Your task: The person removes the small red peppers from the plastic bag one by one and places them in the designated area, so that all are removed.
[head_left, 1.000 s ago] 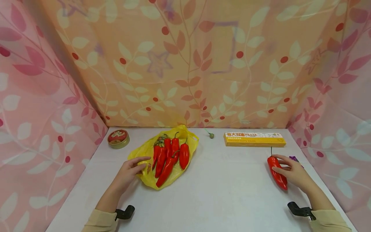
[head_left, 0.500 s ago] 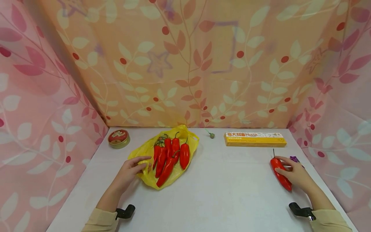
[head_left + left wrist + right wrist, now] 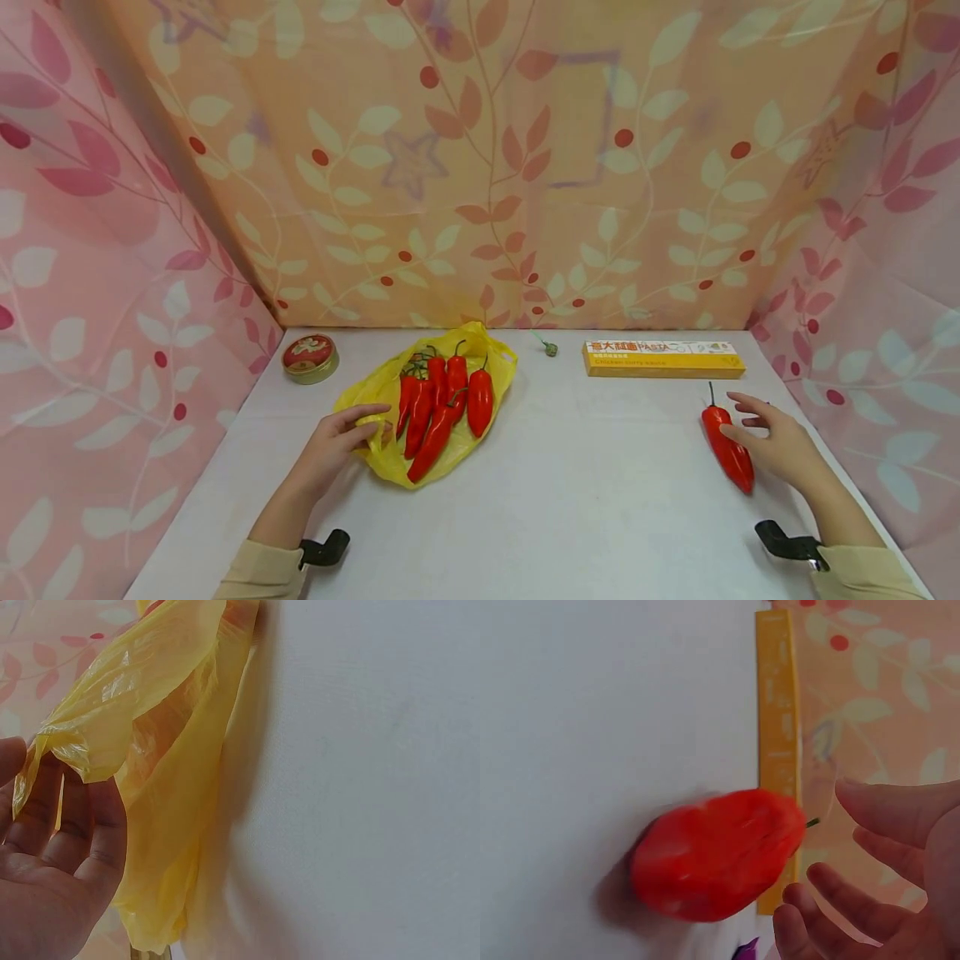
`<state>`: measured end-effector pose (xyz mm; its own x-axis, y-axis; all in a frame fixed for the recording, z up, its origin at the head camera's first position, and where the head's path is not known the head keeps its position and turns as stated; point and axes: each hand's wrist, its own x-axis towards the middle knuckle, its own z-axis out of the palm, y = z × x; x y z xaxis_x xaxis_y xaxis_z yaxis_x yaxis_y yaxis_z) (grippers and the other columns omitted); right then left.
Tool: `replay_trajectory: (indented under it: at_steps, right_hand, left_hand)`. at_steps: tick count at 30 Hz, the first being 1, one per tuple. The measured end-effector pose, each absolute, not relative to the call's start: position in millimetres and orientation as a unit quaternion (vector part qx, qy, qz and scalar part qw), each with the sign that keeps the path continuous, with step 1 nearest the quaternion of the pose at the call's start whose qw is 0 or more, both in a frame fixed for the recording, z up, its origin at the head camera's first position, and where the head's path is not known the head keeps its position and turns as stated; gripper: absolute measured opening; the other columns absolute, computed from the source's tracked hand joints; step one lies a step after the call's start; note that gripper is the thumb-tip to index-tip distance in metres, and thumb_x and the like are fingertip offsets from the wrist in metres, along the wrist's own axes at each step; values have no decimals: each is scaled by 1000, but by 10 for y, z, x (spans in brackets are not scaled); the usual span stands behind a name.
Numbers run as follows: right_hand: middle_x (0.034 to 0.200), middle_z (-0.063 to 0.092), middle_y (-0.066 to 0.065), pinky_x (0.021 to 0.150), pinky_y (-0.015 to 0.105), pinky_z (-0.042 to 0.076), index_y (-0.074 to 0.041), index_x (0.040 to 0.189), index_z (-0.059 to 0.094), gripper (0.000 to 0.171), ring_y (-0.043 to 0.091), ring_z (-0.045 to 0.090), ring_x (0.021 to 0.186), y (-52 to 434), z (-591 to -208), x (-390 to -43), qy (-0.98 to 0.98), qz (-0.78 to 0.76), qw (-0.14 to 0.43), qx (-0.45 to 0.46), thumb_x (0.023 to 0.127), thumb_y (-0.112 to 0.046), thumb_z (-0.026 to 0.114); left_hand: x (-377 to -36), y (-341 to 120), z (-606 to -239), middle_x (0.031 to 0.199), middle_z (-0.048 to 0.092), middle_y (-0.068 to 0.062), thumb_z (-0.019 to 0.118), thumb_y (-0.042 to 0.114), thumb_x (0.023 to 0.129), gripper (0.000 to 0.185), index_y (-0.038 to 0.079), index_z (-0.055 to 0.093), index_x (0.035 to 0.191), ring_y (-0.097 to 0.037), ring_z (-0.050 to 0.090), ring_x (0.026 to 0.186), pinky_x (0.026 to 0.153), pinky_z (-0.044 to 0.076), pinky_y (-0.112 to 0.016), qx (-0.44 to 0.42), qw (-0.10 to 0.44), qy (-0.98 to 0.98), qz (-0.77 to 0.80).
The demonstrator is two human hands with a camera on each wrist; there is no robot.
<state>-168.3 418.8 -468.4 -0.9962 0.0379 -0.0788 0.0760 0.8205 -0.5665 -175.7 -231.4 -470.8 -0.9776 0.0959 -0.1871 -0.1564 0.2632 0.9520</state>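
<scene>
A yellow plastic bag lies open on the white table and holds several red peppers. My left hand pinches the bag's near left edge. The left wrist view shows that flap raised between thumb and fingers of the left hand. At the right, a single red pepper lies on the table with its stem pointing away. My right hand hovers just right of it, fingers spread and off it. In the right wrist view the pepper sits clear of the right hand.
A yellow pasta box lies at the back right, also seen as the pasta box. A round red tin stands at the back left. A small green stem piece lies near the back wall. Patterned fabric walls enclose three sides.
My right hand has let go of the single pepper and spread its fingers; the pepper now lies free on the table. The left hand has stayed on the bag.
</scene>
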Motion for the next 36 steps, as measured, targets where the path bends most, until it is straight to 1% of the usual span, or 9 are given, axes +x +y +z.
replay_trajectory:
  at_steps: [3, 7, 14, 18, 22, 27, 30, 36]
  right_hand:
    - [143, 44, 35, 79, 56, 59, -5, 156, 32, 80, 55, 49, 121, 4116, -4612, -1664, 952, -307, 17, 17, 95, -40, 68]
    - [142, 47, 34, 78, 52, 60, -6, 156, 34, 75, 54, 50, 122, 3993, -4523, -1673, 946, -324, 3, -4, 97, -38, 67]
    - [136, 57, 30, 77, 44, 61, -8, 152, 42, 69, 49, 59, 117, 3751, -4421, -1690, 942, -335, -16, -29, 96, -40, 67]
    - [135, 59, 29, 79, 45, 61, -9, 152, 43, 69, 47, 62, 117, 3588, -4380, -1695, 934, -357, -9, -33, 96, -43, 66]
    - [135, 61, 25, 84, 45, 60, -11, 151, 45, 67, 43, 64, 116, 3416, -4349, -1713, 928, -369, -14, -46, 96, -44, 66]
    - [132, 65, 18, 88, 46, 59, -14, 149, 48, 65, 36, 66, 115, 3159, -4305, -1742, 923, -379, -23, -67, 95, -45, 67]
    - [130, 66, 15, 90, 47, 58, -14, 148, 50, 63, 34, 66, 114, 2998, -4277, -1759, 917, -390, -24, -79, 95, -44, 68]
    - [129, 67, 11, 90, 43, 59, -16, 144, 54, 58, 30, 67, 112, 2680, -4262, -1800, 904, -417, -16, -98, 94, -40, 71]
  left_hand:
    - [-1760, -2318, -4720, 123, 68, -13, 60, 23, 102, 36, 11, 63, 136, -20, 61, 106, 86, 54, -25, -24, 103, 787, 607]
    - [-1765, -2330, -4739, 124, 65, -13, 60, 23, 102, 35, 11, 64, 135, -21, 61, 106, 86, 54, -25, -26, 104, 784, 612]
    - [-1758, -2333, -4736, 128, 64, -13, 61, 24, 102, 37, 11, 63, 136, -20, 61, 106, 87, 53, -26, -28, 106, 784, 611]
    - [-1749, -2340, -4729, 129, 64, -13, 62, 25, 101, 38, 12, 63, 136, -21, 60, 107, 88, 54, -26, -34, 105, 784, 611]
    - [-1744, -2356, -4735, 130, 63, -13, 63, 26, 101, 39, 10, 62, 137, -21, 61, 108, 88, 54, -25, -31, 104, 782, 614]
    - [-1734, -2368, -4760, 124, 67, -15, 62, 24, 101, 39, 8, 62, 137, -22, 64, 107, 87, 55, -24, -27, 99, 775, 623]
    - [-1725, -2374, -4768, 124, 68, -14, 63, 26, 101, 41, 7, 61, 138, -23, 65, 107, 86, 55, -24, -24, 96, 774, 626]
    - [-1717, -2387, -4774, 128, 65, -15, 63, 27, 101, 42, 8, 61, 138, -20, 64, 105, 88, 55, -24, -23, 97, 774, 625]
